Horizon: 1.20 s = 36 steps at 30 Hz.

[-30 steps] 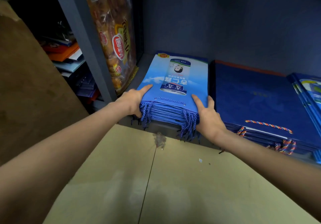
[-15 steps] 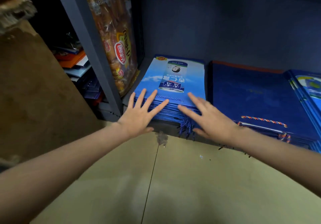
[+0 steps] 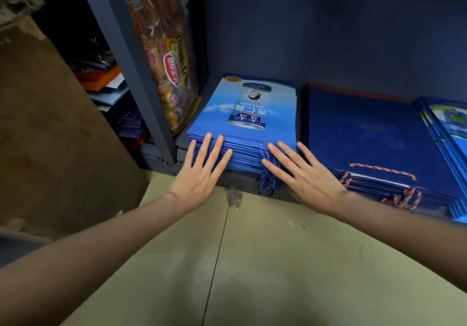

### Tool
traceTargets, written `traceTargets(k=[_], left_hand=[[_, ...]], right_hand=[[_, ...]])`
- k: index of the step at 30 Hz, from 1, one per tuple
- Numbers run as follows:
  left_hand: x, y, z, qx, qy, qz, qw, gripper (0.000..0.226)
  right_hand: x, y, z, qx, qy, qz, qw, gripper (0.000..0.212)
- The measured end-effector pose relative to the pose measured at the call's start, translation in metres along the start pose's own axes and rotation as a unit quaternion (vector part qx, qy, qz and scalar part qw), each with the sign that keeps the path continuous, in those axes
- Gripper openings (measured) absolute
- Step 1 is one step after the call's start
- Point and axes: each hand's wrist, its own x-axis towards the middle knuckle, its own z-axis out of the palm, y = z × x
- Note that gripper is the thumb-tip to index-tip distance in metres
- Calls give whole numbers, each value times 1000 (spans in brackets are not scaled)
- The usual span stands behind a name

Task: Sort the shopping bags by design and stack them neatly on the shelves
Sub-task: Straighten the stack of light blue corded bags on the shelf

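A stack of light blue shopping bags (image 3: 252, 113) printed with a drink can lies flat at the left end of the dark shelf (image 3: 247, 181), blue cord handles hanging over its front edge. My left hand (image 3: 199, 171) has straight, spread fingers whose tips touch the stack's front left edge. My right hand (image 3: 300, 174) is spread the same way against the front right edge. Beside it lies a stack of dark navy bags (image 3: 366, 138) with multicoloured cord handles. A third stack of blue bags (image 3: 452, 123) with a green and white print shows at the far right.
A tall packet of wrapped snacks (image 3: 166, 57) leans against the grey shelf post (image 3: 126, 60) left of the bags. Behind the post lie orange and blue papers (image 3: 106, 83). A cardboard sheet (image 3: 227, 262) lies below the shelf, and a brown cardboard surface (image 3: 50, 136) rises on the left.
One second ago both hands gripped the light blue stack by its front corners. They have since let go and opened flat, fingertips against the stack's front edge.
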Motion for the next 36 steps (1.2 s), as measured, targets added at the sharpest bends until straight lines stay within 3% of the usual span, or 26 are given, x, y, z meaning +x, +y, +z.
traceTargets(k=[5, 9, 11, 13, 14, 16, 18, 19, 21, 23, 25, 27, 30, 32, 36], left_hand=[[6, 9, -9, -18, -19, -33, 999, 111], [13, 14, -35, -65, 42, 8, 997, 101], [25, 19, -46, -83, 73, 23, 994, 87], [45, 17, -62, -101, 76, 7, 992, 76], [59, 11, -71, -105, 47, -7, 993, 77], [86, -10, -80, -141, -94, -42, 985, 91], [102, -30, -80, -228, -272, -80, 932, 102], [107, -36, -77, -259, -321, -87, 907, 105], [109, -42, -71, -280, -383, -67, 878, 104], [114, -49, -70, -309, -410, -54, 856, 101], [123, -62, -72, -379, -394, -65, 835, 101], [139, -76, -61, -434, -308, -120, 838, 102], [173, -93, -27, -430, -181, -218, 857, 92], [190, -98, -8, -443, -209, -233, 840, 86], [191, -92, 12, -456, -300, -217, 809, 97]], right_hand=[[2, -2, -8, 34, -11, 9, 999, 96], [-15, 15, -17, 129, 4, 50, 990, 85], [-28, 25, -22, 243, -8, 137, 960, 82], [-34, 33, -27, 384, -38, 230, 893, 77], [-34, 36, -28, 426, -53, 258, 866, 76], [-23, 40, -32, 480, -45, 283, 829, 79], [-7, 41, -35, 518, -47, 278, 807, 82], [2, 41, -35, 524, -67, 265, 807, 83], [17, 38, -36, 503, -139, 233, 820, 77], [27, 42, -38, 528, -158, 244, 798, 68], [40, 53, -40, 606, -101, 316, 723, 58], [60, 68, -35, 658, -24, 371, 655, 54], [97, 83, -21, 637, 0, 382, 669, 63], [117, 86, -5, 623, -6, 393, 676, 69], [135, 88, 17, 624, -43, 440, 645, 79]])
